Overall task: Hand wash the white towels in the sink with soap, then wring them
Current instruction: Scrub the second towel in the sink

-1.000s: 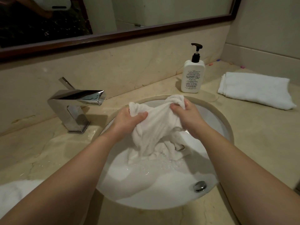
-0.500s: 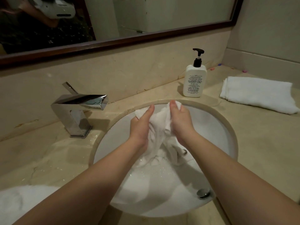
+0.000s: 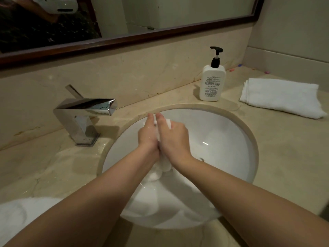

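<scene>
Both hands press a wet towel (image 3: 161, 171) over the sink (image 3: 222, 139)

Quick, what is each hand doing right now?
Left hand: presses the towel, fingers straight.
Right hand: presses the same towel from the other side.
</scene>
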### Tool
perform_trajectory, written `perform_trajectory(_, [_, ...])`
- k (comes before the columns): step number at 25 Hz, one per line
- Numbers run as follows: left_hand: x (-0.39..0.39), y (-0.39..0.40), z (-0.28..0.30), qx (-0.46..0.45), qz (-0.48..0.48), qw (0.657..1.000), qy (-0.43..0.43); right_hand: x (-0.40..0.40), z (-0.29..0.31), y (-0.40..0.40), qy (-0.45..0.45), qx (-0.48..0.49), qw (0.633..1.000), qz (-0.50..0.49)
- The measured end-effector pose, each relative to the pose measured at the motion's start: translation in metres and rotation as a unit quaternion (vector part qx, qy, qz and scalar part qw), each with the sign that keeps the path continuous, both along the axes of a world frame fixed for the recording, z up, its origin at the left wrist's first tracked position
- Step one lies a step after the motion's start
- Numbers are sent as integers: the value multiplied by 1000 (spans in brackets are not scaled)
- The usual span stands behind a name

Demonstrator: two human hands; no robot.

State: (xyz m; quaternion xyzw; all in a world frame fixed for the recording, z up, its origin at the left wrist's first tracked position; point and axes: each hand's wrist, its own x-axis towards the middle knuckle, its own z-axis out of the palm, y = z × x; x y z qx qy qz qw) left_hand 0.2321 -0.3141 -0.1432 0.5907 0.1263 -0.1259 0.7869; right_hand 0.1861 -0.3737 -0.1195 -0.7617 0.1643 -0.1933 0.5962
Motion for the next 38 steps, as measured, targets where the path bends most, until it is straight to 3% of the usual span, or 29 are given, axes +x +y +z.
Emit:
perform_trajectory(3, [-8, -7, 1, 22, -44, 999, 3, 8, 2, -13, 18, 35, 997, -63])
perform_trajectory(5, [-9, -7, -2, 30, -16, 999, 12, 3, -3, -10, 22, 12, 999, -41])
perform_trajectory(7, [-10, -7, -7, -43, -4, 998, 53, -1, -7, -4, 27, -6, 1000, 4])
perform_trajectory(10, [-16, -12, -7, -98, -30, 989, 107, 1, -1, -10, 34, 34, 998, -43])
perform_trajectory(14, [-10, -8, -10, -67, -40, 995, 54, -7, -3, -2, 16, -11, 999, 26])
perform_trajectory(18, [-3, -12, -12, -37, -69, 996, 30, 3, -2, -16, -13, -45, 999, -19])
perform_trajectory(21, [-4, -13, -11, -47, -81, 995, 31, -1, -7, -8, -9, -90, 996, 19])
perform_trajectory(25, [-5, -12, -12, -59, -84, 994, 37, 2, -2, -17, -2, -33, 999, -32])
perform_trajectory(28, [-6, -12, -13, -71, -46, 996, 37, -4, -7, -4, -6, -83, 996, 25])
perform_trajectory(32, [-6, -11, -8, -49, -70, 996, 39, 6, -3, -14, 3, -37, 998, -44])
perform_trajectory(35, [-4, -8, -8, -44, -64, 996, 36, -2, -8, -4, -4, -55, 998, 15])
perform_trajectory(38, [-13, -12, -3, -66, -93, 992, 59, 6, -4, -14, 19, -25, 999, -41])
